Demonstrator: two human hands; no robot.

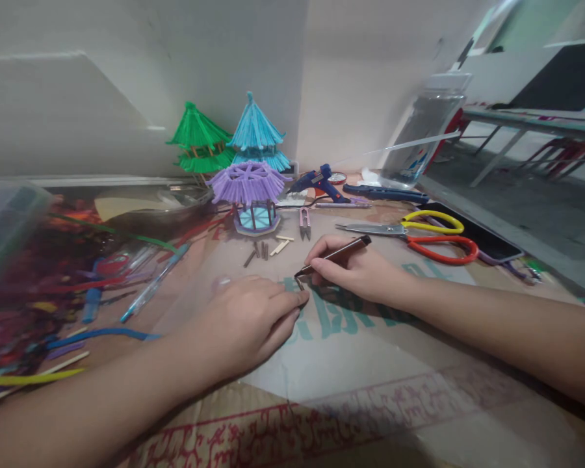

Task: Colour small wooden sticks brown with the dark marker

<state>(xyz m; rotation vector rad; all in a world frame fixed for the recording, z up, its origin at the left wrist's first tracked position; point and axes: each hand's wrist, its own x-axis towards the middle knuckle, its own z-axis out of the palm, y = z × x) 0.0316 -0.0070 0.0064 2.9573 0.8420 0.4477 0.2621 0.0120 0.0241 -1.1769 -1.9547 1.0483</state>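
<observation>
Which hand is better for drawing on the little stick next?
Probably the right hand: it holds the dark pen, with the tip close to the little stick. The left hand seems busy steadying that stick with a fingertip.

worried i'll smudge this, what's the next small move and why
Probably draw the tip of the dark, slim marker pen lightly along the short, thin stick: the right hand already holds the pen with its tip close to the stick's far end, and the fingertips of the left hand are at its near end.
</observation>
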